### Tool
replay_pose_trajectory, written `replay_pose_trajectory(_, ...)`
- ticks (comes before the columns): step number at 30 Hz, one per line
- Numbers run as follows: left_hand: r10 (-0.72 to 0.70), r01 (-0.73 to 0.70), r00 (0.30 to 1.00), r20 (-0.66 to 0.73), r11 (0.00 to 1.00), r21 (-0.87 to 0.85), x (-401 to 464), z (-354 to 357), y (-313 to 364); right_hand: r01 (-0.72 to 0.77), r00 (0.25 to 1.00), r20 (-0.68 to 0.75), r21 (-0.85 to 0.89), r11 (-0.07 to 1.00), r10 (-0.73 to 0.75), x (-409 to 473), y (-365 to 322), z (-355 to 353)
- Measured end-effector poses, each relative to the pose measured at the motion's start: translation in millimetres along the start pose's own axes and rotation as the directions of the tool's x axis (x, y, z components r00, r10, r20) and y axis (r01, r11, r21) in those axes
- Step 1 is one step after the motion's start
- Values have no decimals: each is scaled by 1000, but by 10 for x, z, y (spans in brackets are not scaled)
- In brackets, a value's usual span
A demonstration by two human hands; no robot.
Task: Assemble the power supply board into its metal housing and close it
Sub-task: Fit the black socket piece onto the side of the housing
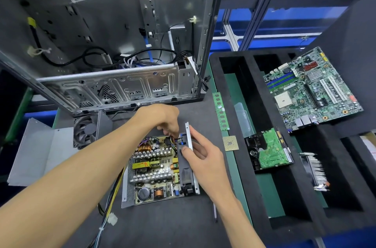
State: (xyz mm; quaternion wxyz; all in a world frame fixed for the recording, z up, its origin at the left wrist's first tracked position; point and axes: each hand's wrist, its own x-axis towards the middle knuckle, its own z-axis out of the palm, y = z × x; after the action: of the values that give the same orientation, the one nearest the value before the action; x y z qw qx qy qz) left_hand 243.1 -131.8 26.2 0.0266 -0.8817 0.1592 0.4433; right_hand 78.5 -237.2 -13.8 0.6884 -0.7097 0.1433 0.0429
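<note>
The power supply board (154, 168) sat in its open metal housing (127, 190) on the tabletop (162, 225), just in front of the computer case (114, 85). The right hand (201, 158) gripped the housing's upright end wall while the left hand (162, 119) pinched at wires by the board's far corner. The board looked stiff but fragile, best held by its edges, and the sheet metal light and sharp-rimmed.

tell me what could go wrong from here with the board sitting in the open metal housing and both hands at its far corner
1. The left hand works among thin wires by the upright grey metal end panel that the right hand holds; a wire could get pinched as the panel seats.
2. The tan power supply board with copper coils lies exposed in the silver housing tray; a slip could bend components.
3. The yellow and black cable bundle trails out and could snag.
</note>
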Motion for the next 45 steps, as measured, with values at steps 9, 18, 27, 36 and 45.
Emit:
replay_pose_trajectory(9,44,-52,995,-87,994,-94,-98,36,-8,1,1000,-5,-9,1000,-1,-16,19,3)
replay_pose_trajectory(18,2,-7,999,-49,993,-115,-76,-2,37,-3,1000,-6,-9,1000,3,-22,7,2)
replay_pose_trajectory(27,-73,74,995,64,997,-19,-13,-17,47,-14,1000,-5,-10,1000,14,-35,-18,7)
replay_pose_trajectory(36,-85,84,996,-30,996,-15,22,32,117,-12,1000,-5,-7,1000,12,-33,-12,3)
replay_pose_trajectory(45,-80,77,995,-64,996,-46,6,82,71,-16,1000,-7,-26,1000,16,-34,-21,3)
